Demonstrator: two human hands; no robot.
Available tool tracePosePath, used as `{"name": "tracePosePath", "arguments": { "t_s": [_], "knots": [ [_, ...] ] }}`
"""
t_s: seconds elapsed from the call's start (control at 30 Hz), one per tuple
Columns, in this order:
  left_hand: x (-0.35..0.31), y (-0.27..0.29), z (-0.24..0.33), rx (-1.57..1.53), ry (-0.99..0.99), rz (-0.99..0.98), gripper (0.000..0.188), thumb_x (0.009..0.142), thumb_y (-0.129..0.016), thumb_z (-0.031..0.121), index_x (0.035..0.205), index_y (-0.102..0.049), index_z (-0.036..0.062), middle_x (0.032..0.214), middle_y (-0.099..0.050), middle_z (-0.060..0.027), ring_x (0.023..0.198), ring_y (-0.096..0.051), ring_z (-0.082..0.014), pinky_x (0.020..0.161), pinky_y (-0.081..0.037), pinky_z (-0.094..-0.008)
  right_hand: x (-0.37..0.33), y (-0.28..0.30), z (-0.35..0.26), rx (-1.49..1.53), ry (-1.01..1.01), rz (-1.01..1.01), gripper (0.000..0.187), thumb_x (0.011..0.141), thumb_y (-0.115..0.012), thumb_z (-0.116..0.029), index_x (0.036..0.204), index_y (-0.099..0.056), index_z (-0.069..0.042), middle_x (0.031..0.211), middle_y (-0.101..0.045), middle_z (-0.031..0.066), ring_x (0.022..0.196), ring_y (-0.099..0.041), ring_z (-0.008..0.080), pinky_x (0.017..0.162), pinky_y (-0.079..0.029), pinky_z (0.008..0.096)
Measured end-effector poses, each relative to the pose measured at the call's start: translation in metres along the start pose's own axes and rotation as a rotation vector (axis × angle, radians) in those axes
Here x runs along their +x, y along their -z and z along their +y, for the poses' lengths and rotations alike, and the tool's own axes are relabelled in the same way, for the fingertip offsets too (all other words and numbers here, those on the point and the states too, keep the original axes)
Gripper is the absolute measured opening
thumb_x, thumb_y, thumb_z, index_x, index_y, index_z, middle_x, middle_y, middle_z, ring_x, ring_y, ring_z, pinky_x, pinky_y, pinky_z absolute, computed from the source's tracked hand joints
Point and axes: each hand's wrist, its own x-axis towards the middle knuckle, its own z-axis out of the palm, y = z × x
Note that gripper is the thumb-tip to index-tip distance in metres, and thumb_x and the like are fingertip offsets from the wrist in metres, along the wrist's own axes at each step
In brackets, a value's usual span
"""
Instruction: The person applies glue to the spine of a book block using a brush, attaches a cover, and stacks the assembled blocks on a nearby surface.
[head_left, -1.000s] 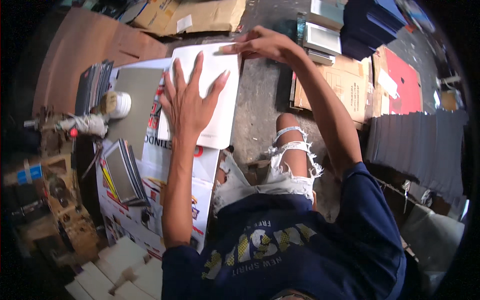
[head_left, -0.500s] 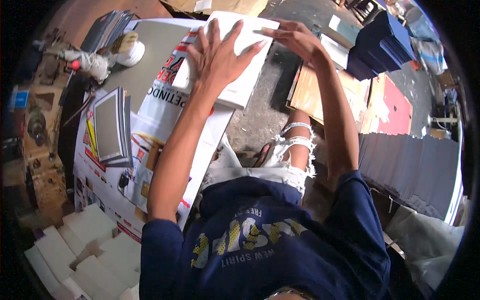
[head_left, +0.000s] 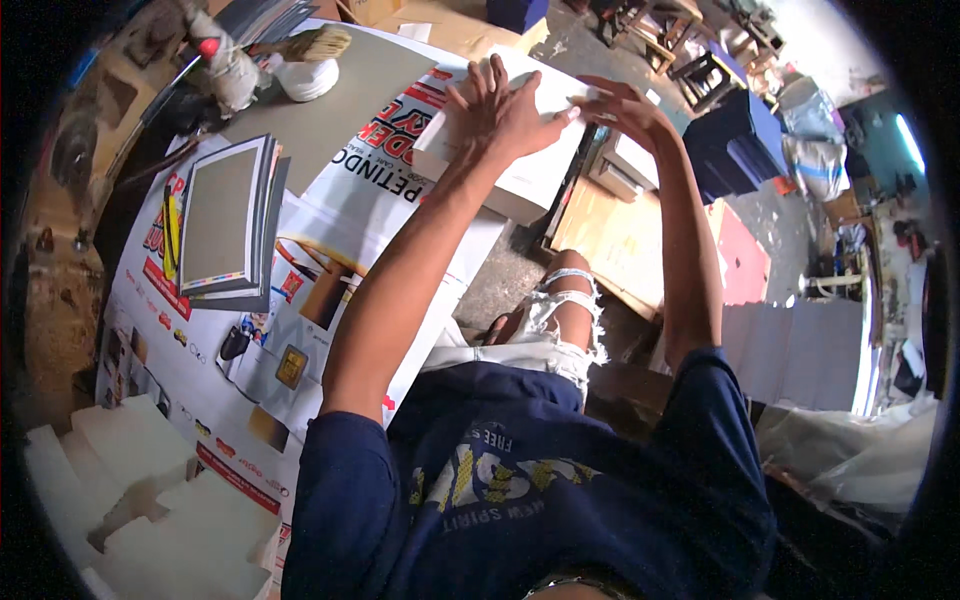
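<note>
A thick white book block (head_left: 538,172) lies at the table's right edge, its near corner jutting past it. My left hand (head_left: 503,125) rests flat on the block's top, fingers spread. At the far right side, my right hand (head_left: 628,108) has its fingers closed on the block's edge; part of that grip is hidden. Under the block is a large printed sheet (head_left: 330,215) that covers the table. Left of my left forearm, a small stack of grey boards (head_left: 228,215) sits with a yellow cutter knife (head_left: 170,235) beside it.
A brush (head_left: 322,43) lies on a white tub (head_left: 306,80) at the back left. White paper blocks (head_left: 190,540) are piled at lower left. On the right are dark blue stacks (head_left: 735,145), a cardboard sheet (head_left: 610,235) and a long row of grey-white blocks (head_left: 795,350).
The view has swung, so the table sits differently in the picture. Both hands stay on the book block, and more of its near side shows. My left fingers remain spread.
</note>
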Motion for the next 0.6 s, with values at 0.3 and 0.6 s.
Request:
{"name": "tracePosePath", "arguments": {
  "t_s": [0.3,0.6],
  "knots": [
    [-0.09,0.25,-0.106,-0.409,-0.454,0.616,0.019,0.097,-0.055,0.014,0.11,-0.067,0.0048,0.101,-0.068,-0.0074,0.094,-0.064,-0.0144,0.082,-0.051,-0.0309,-0.069,-0.046,-0.154,-0.517,0.524,0.712,0.053,0.083,-0.075,-0.037,0.124,-0.067,-0.004,0.122,-0.068,0.0141,0.111,-0.065,0.0215,0.09,-0.052,0.0354],
    [-0.22,0.331,-0.051,-0.319,-0.703,0.087,0.02,0.091,-0.058,0.01,0.11,-0.063,0.0049,0.102,-0.066,-0.0092,0.093,-0.064,-0.0164,0.08,-0.052,-0.0309,-0.171,0.036,-0.191,-1.027,0.465,1.063,0.045,0.084,-0.069,-0.025,0.123,-0.066,-0.003,0.123,-0.068,0.0134,0.111,-0.065,0.0209,0.092,-0.051,0.0338]
  ]
}}
